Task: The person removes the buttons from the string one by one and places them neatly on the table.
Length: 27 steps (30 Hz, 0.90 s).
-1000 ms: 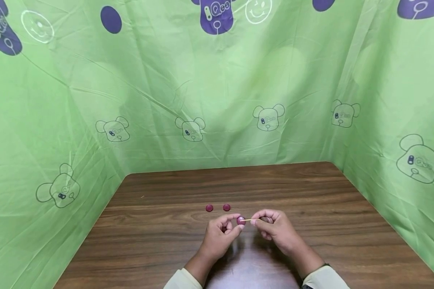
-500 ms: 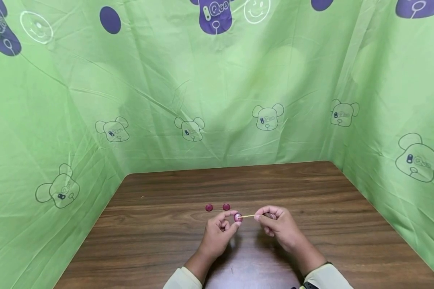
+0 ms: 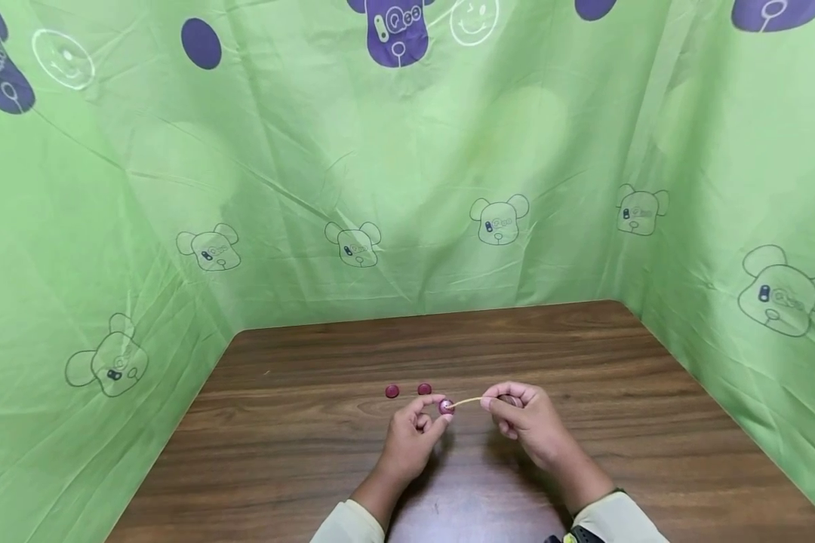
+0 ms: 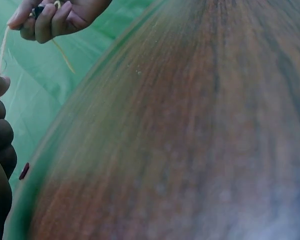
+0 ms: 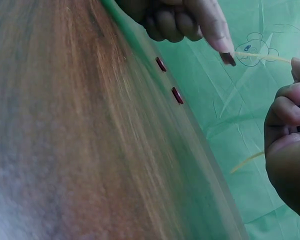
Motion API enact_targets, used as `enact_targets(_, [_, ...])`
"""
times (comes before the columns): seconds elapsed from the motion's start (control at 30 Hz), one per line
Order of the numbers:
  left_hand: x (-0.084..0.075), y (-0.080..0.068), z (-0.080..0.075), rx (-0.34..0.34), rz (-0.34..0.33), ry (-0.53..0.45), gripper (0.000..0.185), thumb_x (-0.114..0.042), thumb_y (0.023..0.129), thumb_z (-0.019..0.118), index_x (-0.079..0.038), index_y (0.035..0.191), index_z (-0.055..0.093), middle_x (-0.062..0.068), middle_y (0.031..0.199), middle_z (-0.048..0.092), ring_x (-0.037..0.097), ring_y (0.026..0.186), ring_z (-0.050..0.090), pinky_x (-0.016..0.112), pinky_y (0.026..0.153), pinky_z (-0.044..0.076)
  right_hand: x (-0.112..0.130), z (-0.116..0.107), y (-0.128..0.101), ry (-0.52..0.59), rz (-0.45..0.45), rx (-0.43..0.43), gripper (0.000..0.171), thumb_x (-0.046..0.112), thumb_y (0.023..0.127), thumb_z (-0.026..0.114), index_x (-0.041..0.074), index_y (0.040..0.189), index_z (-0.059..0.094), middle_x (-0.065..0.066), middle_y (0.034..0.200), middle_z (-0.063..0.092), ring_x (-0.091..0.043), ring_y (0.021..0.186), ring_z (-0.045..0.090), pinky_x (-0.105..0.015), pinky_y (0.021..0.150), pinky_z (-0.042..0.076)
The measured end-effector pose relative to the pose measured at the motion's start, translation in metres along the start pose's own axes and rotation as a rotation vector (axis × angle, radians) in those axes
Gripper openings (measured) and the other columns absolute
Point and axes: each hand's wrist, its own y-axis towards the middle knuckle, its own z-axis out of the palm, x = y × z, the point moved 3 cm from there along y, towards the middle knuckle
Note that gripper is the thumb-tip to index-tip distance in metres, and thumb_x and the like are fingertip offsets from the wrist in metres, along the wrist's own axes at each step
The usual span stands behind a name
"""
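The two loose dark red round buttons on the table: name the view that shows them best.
Head view: the two dark red round buttons lie whole, side by side. Right wrist shows both edge-on; left wrist shows one sliver.

backdrop: green cartoon-bear cloth, three sides | furniture: dark wood-grain table | light: even

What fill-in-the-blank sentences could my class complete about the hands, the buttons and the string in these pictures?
1. The left hand pinches a dark red ____ between thumb and fingertip.
2. The right hand holds a thin yellowish string that runs across to the ____ hand.
3. The number of loose buttons lying on the wooden table is ____.
4. The cloth backdrop behind the table is coloured ____.

Missing words: button; left; two; green
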Motion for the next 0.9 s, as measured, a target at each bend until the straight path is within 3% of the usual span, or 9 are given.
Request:
enact_targets(0.37, [0.012, 0.007, 0.002, 0.005, -0.106, 0.107, 0.029, -0.017, 0.103, 0.077, -0.006, 0.13, 0.074, -0.009, 0.054, 0.035, -0.006, 0.044, 0.027, 0.015, 0.044, 0.024, 0.001, 0.001, -0.001, 0.046, -0.045, -0.012, 0.016, 0.002, 0.101, 0.073, 0.015, 0.093, 0.076, 0.006, 0.063, 0.058, -0.004, 0.056, 0.051, -0.018, 0.052, 0.039])
enact_targets(0.9, [0.013, 0.026, 0.01, 0.003, -0.151, 0.204, 0.028, -0.018, 0.104, 0.075, -0.007, 0.129, 0.072, -0.01, 0.058, 0.043, 0.0, 0.046, 0.034, 0.015, 0.044, 0.03, -0.001, 0.001, 0.0, 0.051, -0.046, -0.012, 0.013, 0.002, 0.101, 0.073, 0.013, 0.094, 0.075, 0.006, 0.063, 0.057, -0.004, 0.056, 0.05, -0.018, 0.053, 0.037])
